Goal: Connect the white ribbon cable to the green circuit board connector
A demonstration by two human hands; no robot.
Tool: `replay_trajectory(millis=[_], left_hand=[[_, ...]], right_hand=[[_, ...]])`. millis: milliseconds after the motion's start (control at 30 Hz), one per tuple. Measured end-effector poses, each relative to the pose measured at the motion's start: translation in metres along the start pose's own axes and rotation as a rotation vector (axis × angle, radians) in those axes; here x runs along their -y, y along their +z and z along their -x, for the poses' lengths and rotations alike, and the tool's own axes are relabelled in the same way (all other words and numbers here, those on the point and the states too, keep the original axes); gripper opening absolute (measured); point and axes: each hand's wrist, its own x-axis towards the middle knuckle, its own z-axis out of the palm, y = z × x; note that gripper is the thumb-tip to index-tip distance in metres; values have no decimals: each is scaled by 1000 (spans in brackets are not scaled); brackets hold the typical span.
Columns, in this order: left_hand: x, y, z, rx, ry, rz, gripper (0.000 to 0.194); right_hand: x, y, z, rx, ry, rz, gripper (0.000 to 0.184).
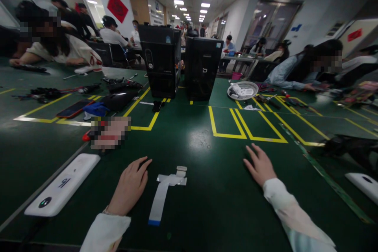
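A white flat ribbon cable (160, 201) lies on the green tabletop (203, 201) between my hands. Its near end is blue, a clear tape piece crosses its upper part, and a small connector (181, 169) sits at the far end. Just left of the cable, my left hand (130, 185) hovers at or rests on the table, fingers slightly apart and holding nothing. My right hand (261, 165) is farther to the right, fingers stretched out over the surface, likewise without anything in it. Neither hand touches the cable.
A white oblong device (63, 183) lies at left. Two black computer towers (203, 69) stand ahead, with a white basket (242, 91) to their right. Tools, cables and a blue cloth-like item (96, 109) are spread at left. Yellow tape (230, 136) marks the table. People sit on both sides.
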Motion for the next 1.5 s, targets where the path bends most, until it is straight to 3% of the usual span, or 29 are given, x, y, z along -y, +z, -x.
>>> replay_trajectory(millis=[133, 200, 300, 433, 833, 1000, 1233, 1500], left_hand=[[3, 3, 0, -10, 12, -10, 45], [6, 6, 0, -21, 25, -9, 45], [10, 9, 0, -26, 32, -21, 45], [10, 9, 0, -18, 30, -31, 45], [7, 6, 0, -4, 7, -15, 46], [5, 5, 0, -8, 15, -24, 46], [5, 6, 0, -42, 41, -16, 45], [4, 5, 0, -21, 9, -16, 46]], right_hand=[[-97, -20, 35, -100, 490, 230, 75], [-134, -26, 56, -138, 656, 262, 82], [-171, -27, 76, -118, 755, 207, 87], [-189, -24, 80, -10, 777, 175, 86], [-192, -18, 87, 14, 646, 186, 86], [-170, -21, 96, 59, 491, 129, 83], [-137, -23, 105, 17, 227, 45, 65], [-89, -23, 76, 79, -14, 1, 60]])
